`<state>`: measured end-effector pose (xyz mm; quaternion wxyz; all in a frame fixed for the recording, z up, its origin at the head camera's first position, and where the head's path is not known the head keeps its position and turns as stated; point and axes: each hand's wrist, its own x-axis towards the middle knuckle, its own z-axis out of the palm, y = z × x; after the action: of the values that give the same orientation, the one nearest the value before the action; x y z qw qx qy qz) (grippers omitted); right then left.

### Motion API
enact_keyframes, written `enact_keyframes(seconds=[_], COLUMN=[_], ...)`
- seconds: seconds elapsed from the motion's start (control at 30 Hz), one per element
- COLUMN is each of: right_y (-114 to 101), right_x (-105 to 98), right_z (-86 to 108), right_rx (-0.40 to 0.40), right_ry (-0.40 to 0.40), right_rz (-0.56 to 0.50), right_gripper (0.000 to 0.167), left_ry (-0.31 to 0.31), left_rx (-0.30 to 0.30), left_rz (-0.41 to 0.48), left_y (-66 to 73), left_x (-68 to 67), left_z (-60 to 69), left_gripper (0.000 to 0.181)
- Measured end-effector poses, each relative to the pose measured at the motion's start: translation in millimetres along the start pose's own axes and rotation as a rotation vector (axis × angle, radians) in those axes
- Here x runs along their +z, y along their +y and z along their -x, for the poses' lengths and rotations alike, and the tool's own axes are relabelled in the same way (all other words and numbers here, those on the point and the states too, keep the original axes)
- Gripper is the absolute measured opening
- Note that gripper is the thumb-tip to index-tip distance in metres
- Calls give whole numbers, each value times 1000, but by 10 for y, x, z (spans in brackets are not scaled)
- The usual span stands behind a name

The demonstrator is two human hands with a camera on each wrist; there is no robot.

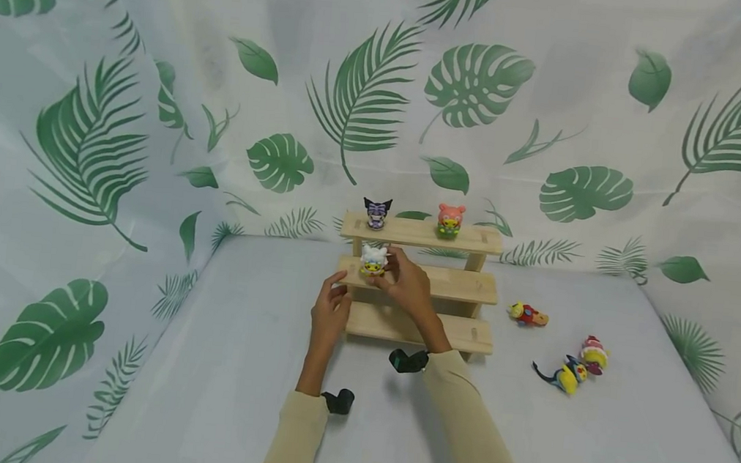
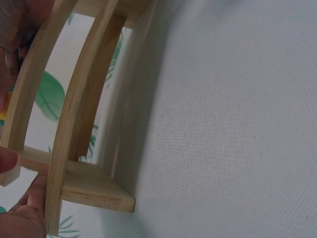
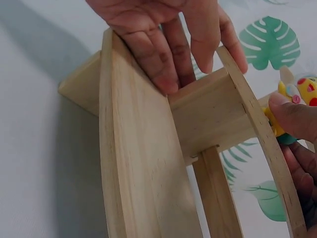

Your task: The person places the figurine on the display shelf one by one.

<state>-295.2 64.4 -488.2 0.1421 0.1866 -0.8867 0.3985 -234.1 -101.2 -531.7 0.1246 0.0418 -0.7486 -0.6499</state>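
Observation:
A small figurine (image 1: 373,260) with a white hood and yellow face stands at the left end of the middle board of a three-tier wooden shelf (image 1: 452,284). My right hand (image 1: 408,285) pinches it from the right, thumb in front. At the shelf's left end, my left hand (image 1: 330,312) holds the end of the middle board, its fingers about the board's edge. The right wrist view shows the figurine's yellow body (image 3: 275,124) beside my right thumb. On the top board sit a dark-eared purple figurine (image 1: 376,214) and a pink-hooded one (image 1: 450,221).
On the white tabletop (image 1: 235,337) right of the shelf lie a red-and-yellow figurine (image 1: 528,314), a yellow-and-blue one with a dark tail (image 1: 566,374), and a pink-and-yellow one (image 1: 594,354). Leaf-printed cloth (image 1: 376,11) encloses the back and sides.

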Motion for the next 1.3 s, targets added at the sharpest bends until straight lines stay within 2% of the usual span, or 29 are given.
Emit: enact_keyframes(seconds=[0.13, 0.37, 1.03, 1.3], right_y=[2, -2, -11, 3], right_x=[15, 19, 32, 42], right_z=[0, 0, 18, 18], right_rx=[0, -32, -9, -5], right_ry=[9, 55, 62, 59], right_rz=[16, 12, 38, 61], right_gripper=[63, 62, 61, 60], left_ry=[0, -1, 10, -3], left_rx=[-7, 15, 4, -20], left_rz=[-1, -3, -9, -5], left_y=[-11, -13, 10, 17], left_x=[-1, 7, 8, 8], left_z=[-4, -11, -4, 8], left_gripper=[43, 44, 44, 44])
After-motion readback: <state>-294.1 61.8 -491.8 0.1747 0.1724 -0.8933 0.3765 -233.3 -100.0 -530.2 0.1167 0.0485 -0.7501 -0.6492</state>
